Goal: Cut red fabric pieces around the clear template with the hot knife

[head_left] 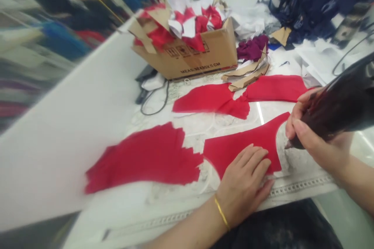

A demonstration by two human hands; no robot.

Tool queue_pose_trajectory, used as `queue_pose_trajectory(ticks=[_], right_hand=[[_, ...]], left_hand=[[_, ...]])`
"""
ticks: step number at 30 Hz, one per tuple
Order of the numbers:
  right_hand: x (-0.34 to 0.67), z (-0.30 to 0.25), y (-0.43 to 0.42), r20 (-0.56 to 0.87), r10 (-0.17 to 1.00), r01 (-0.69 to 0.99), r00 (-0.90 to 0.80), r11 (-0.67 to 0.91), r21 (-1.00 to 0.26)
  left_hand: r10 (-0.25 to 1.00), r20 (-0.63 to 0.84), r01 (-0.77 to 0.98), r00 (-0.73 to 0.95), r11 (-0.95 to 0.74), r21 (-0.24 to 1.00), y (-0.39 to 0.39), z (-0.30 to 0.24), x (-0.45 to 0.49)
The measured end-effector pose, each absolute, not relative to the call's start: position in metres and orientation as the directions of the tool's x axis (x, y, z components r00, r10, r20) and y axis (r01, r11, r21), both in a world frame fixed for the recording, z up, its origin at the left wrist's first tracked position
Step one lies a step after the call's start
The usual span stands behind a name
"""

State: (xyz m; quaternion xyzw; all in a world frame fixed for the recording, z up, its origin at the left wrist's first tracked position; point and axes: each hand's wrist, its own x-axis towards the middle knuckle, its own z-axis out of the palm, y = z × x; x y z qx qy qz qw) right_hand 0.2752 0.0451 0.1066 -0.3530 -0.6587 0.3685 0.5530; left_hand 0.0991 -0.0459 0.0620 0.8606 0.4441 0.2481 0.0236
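My left hand [248, 179] lies on a cut piece of red fabric [233, 144], fingers stretched out over its right part. My right hand [318, 140] is wrapped round a large dark bottle [344, 97], tilted so its narrow pointed tip is down, just right of the fabric's curved edge. Whether the tip touches the table I cannot tell. Left of this piece lies a stack of red fabric pieces [146, 155] with fanned, uneven edges. Two more red pieces, one on the left [204, 99] and one on the right [274, 87], lie behind.
A cardboard box [201, 56] full of red and white scraps stands at the back. A tape measure [300, 186] runs along the front of the white table [122, 218]. A white panel [73, 124] rises at left. Dark blue fabric [318, 4] is heaped at back right.
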Motion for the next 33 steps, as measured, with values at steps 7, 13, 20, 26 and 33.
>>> queue_pose_trajectory(ticks=[7,13,20,26,33], right_hand=[[0.270,0.110,0.038,0.405,0.897,-0.121,-0.180,0.388,-0.914],[0.274,0.111,0.041,0.412,0.893,-0.158,-0.181,0.387,-0.909],[0.276,0.111,0.038,0.380,0.895,-0.210,-0.234,0.335,-0.919],[0.274,0.110,0.035,0.365,0.902,-0.258,-0.230,0.305,-0.917],[0.279,0.113,0.034,0.326,0.887,-0.251,-0.328,0.250,-0.935]], left_hand=[[0.780,0.469,0.756,0.414,-0.582,0.301,-0.045,0.047,0.112],[0.768,0.561,0.708,0.308,-0.579,0.404,-0.040,0.043,0.109],[0.787,0.471,0.665,0.398,-0.601,0.443,-0.043,0.046,0.096],[0.776,0.311,0.719,0.549,-0.628,0.298,-0.053,0.041,0.085],[0.789,0.259,0.761,0.558,-0.610,0.219,-0.055,0.029,0.079]])
